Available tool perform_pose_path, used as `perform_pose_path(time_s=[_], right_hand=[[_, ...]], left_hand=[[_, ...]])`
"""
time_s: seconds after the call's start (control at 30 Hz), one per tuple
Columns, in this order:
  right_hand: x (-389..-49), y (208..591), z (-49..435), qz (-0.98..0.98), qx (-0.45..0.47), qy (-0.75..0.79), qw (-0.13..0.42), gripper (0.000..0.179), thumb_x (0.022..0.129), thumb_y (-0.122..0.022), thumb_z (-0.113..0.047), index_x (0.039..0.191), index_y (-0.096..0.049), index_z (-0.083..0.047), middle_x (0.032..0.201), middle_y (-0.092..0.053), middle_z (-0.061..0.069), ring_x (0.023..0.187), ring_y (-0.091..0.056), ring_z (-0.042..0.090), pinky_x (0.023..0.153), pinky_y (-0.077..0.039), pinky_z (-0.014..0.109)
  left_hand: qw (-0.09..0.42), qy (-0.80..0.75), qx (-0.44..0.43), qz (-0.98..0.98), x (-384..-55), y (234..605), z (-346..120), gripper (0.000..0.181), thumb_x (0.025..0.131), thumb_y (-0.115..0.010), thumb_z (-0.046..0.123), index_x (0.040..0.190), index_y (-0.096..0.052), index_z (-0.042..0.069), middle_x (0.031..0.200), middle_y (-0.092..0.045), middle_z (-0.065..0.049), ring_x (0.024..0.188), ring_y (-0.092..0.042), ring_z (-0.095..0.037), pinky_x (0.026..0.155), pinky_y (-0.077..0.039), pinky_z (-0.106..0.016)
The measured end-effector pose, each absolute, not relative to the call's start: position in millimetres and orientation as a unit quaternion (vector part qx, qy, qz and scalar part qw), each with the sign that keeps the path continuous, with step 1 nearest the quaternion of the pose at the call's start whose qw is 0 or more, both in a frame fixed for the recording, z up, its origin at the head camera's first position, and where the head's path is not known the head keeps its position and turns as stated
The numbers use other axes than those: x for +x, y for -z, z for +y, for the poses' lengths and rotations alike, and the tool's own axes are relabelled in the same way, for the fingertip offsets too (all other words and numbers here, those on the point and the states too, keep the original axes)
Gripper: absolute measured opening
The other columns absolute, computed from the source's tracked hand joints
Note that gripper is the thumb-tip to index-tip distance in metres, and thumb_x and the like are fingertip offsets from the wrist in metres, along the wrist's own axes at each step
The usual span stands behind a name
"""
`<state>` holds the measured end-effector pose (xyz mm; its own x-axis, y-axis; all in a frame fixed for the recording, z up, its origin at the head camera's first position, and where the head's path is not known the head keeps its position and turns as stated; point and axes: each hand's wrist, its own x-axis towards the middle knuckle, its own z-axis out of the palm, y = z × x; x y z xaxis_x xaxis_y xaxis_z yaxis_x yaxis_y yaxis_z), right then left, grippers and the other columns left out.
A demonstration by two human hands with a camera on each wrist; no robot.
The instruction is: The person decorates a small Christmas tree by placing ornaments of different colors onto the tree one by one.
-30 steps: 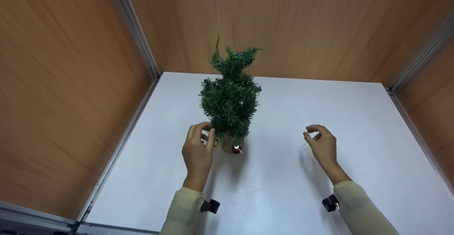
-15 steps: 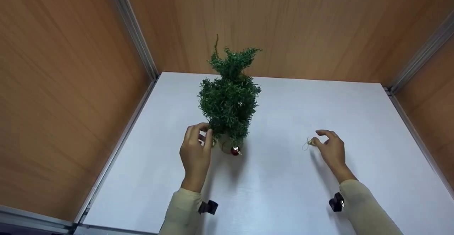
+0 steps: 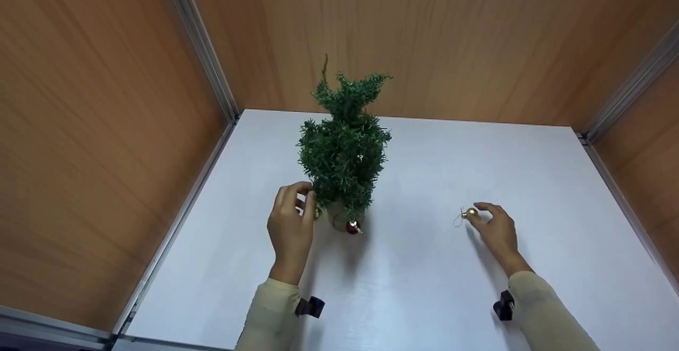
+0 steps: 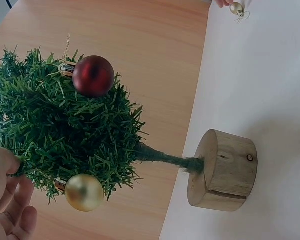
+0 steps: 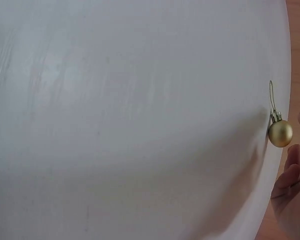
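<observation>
A small artificial Christmas tree (image 3: 344, 152) stands left of centre on a round wooden base (image 4: 225, 167). My left hand (image 3: 290, 226) pinches the tip of a low branch on its left side. Near those fingers hangs a gold bauble (image 4: 84, 193). Lower front foliage carries a red bauble (image 4: 93, 76) with a gold cap. To the right, another gold bauble (image 3: 471, 212) with a string loop lies on the white table. My right hand (image 3: 497, 231) is beside it, thumb and index finger parted around the ball; the right wrist view shows a slight gap between fingertips and ball.
The white tabletop (image 3: 414, 287) is bounded by wood-grain panels (image 3: 451, 43) at the back and both sides, with metal corner posts (image 3: 204, 38). A black wrist camera (image 3: 310, 307) is strapped below each hand.
My right hand has moved right and toward me, its thumb and index finger parting, and the gold bauble has come into sight. My left hand keeps its place at the branch.
</observation>
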<state>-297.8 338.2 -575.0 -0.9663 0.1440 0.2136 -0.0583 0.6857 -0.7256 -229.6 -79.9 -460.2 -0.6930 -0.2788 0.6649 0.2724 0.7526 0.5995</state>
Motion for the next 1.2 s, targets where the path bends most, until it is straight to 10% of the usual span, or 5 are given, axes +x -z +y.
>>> perform_pose_path(time_s=[0.13,1.2], right_hand=[[-298,577,338,-0.904,-0.020,-0.411,0.115,0.039,0.082,-0.067,-0.024,0.114,-0.058,-0.005,0.115,-0.053,0.013,0.115,-0.043,0.034,0.089,-0.037,0.046],[-355,587,354,-0.900,0.036,-0.430,0.067,0.035,0.082,-0.067,-0.016,0.115,-0.058,-0.006,0.108,-0.058,0.009,0.107,-0.050,0.028,0.086,-0.039,0.042]], left_hand=[[0.395,0.347,0.000,-0.850,-232,459,-81,0.014,0.088,-0.059,0.025,0.100,-0.062,0.019,0.092,-0.055,0.007,0.066,-0.052,-0.006,0.054,-0.042,-0.024],[0.431,0.316,0.062,-0.843,-234,452,-67,0.011,0.087,-0.060,0.022,0.097,-0.064,0.019,0.091,-0.056,0.006,0.065,-0.052,-0.005,0.051,-0.041,-0.024]])
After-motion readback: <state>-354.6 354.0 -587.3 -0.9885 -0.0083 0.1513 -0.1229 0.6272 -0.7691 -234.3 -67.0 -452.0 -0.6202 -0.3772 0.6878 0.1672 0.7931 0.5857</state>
